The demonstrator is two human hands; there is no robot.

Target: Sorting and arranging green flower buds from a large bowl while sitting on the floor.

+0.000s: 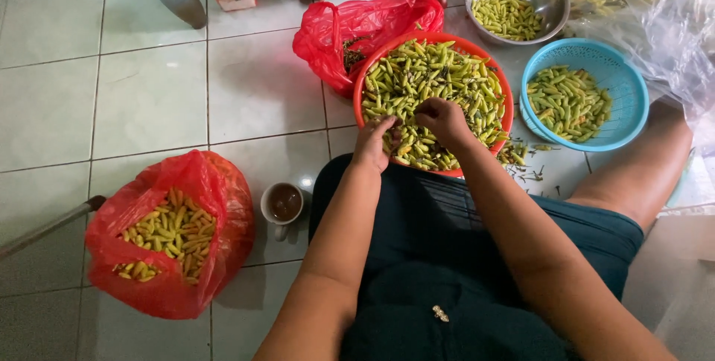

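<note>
The orange basket point(363, 87) full of green chilies point(432, 81) is standing on the tiled floor point(149, 93) before the person. The right hand point(445, 121) is pinching one chili with closed fingers. The left hand point(375, 141) is curling over chilies at the near rim; its grip I cannot tell.

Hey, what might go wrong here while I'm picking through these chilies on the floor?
The cup of dark drink stands on the tile right beside your left forearm, so an elbow swing could tip it. The orange basket is heaped to the rim where both hands, left hand and right hand, dig, so chilies may spill over.
</note>
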